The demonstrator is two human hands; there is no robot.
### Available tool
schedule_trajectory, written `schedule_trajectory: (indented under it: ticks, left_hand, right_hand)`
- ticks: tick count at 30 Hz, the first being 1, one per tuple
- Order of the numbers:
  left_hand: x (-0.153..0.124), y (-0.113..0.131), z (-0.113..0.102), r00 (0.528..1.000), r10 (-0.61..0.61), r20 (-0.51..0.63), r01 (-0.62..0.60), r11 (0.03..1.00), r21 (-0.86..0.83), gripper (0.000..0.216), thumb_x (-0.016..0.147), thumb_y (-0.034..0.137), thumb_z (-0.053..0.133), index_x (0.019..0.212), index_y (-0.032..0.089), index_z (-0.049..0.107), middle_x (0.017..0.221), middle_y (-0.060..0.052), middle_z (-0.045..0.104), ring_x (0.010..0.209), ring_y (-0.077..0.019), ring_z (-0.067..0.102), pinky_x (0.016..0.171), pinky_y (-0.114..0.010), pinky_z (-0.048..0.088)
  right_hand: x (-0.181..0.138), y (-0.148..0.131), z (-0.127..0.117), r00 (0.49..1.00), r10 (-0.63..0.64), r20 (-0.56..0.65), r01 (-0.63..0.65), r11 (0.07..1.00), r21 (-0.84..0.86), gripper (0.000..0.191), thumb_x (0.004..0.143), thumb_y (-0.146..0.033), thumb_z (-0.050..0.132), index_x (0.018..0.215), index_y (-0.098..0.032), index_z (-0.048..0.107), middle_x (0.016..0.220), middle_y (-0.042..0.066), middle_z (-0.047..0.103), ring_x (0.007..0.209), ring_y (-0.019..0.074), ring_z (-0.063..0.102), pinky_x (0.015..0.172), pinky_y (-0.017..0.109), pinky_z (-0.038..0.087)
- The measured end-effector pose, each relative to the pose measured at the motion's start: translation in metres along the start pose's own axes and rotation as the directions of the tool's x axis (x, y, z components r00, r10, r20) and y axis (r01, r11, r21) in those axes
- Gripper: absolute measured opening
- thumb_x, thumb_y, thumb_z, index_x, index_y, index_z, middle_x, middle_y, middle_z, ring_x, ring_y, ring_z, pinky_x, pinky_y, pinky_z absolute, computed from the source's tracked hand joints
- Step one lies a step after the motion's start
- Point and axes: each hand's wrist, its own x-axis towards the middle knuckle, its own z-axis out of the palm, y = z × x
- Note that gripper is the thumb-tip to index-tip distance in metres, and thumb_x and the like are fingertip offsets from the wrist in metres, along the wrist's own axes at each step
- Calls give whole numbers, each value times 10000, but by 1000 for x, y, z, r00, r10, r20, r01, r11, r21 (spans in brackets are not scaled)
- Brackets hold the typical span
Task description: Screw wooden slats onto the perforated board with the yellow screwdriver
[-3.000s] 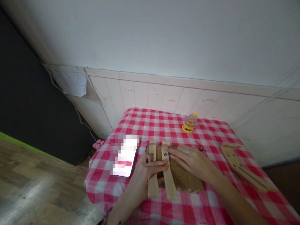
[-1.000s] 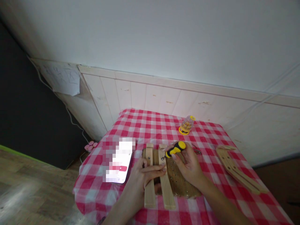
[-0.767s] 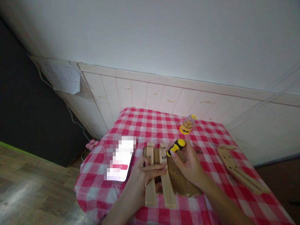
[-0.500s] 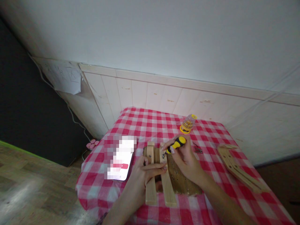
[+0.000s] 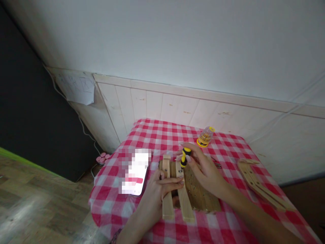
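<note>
Board (image 5: 203,196) lies under both hands on the cloth (image 5: 122,210); two slats (image 5: 186,206) cross it, long axes toward you. Your left hand (image 5: 156,186) grips the slats, two fingers close together. Your right hand (image 5: 204,166), nearer the screw (image 5: 180,171), pinches the screwdriver (image 5: 183,157) tip-down there; contact unclear. Board: brown wood, small holes. Slats: pale, smooth. Screwdriver: bulbous, yellow-black. Screw: shiny.

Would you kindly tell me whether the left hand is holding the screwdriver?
No, the right hand holds the screwdriver, while the left hand lies across the two wooden strips.
</note>
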Motion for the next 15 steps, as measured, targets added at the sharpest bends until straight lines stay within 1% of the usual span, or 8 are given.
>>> schedule_trajectory:
  ticks: [3, 5, 7, 9, 11, 13, 15]
  left_hand:
    - [2, 3, -2, 1000, 18, -9, -18, 1000, -5, 298, 981, 341, 758, 1268, 262, 775, 1262, -98, 789, 1024, -284, 659, 908, -450, 584]
    - [5, 6, -5, 999, 49, -7, -49, 999, 8, 280, 982, 320, 762, 1252, 250, 781, 1258, -105, 795, 1006, -277, 670, 909, -449, 574]
    - [8, 7, -8, 998, 68, 10, -68, 997, 28, 268, 968, 318, 780, 1225, 246, 798, 1238, -107, 804, 963, -271, 673, 888, -444, 572]
    - [10, 7, -10, 998, 61, 35, -63, 997, 49, 291, 945, 308, 804, 1229, 246, 802, 1226, -105, 809, 946, -275, 660, 870, -442, 572]
    - [10, 6, -11, 996, 53, 67, -58, 996, 68, 342, 918, 299, 831, 1254, 245, 795, 1220, -100, 813, 960, -288, 642, 844, -432, 576]
    - [11, 5, -11, 996, 42, 79, -47, 996, 72, 362, 912, 291, 837, 1269, 251, 790, 1223, -91, 815, 972, -292, 640, 822, -412, 581]
    - [11, 6, -12, 996, 39, 86, -44, 997, 57, 364, 915, 285, 835, 1275, 258, 787, 1242, -85, 809, 1007, -294, 655, 824, -401, 588]
  right_hand:
    - [-5, 4, 2, 998, 44, -48, -43, 999, 11, 309, 1104, -351, 448, 1398, -296, 523, 1099, 94, 759, 901, 230, 763, 803, 371, 616]
    - [-7, 6, 2, 994, 69, -84, -68, 997, 21, 273, 1102, -371, 452, 1360, -306, 517, 1101, 90, 742, 909, 231, 749, 819, 393, 611]
    - [-7, 4, 2, 991, 78, -104, -76, 997, 32, 244, 1098, -391, 467, 1322, -313, 523, 1132, 94, 721, 965, 238, 734, 853, 416, 604]
    - [-4, 0, 2, 993, 61, -101, -55, 997, 62, 205, 1086, -408, 503, 1263, -311, 537, 1179, 100, 695, 1062, 247, 712, 910, 435, 592]
    - [1, -4, 3, 997, 32, -73, -21, 989, 149, 164, 1081, -412, 523, 1205, -306, 527, 1190, 95, 675, 1086, 235, 703, 933, 429, 590]
    - [6, -6, 7, 1000, 11, -23, -4, 961, 275, 135, 1087, -411, 519, 1164, -305, 486, 1136, 70, 673, 1005, 205, 714, 895, 400, 600]
    - [8, -3, 13, 1000, 21, -5, -17, 929, 370, 138, 1094, -423, 504, 1142, -309, 443, 1028, 30, 669, 882, 180, 700, 821, 361, 598]
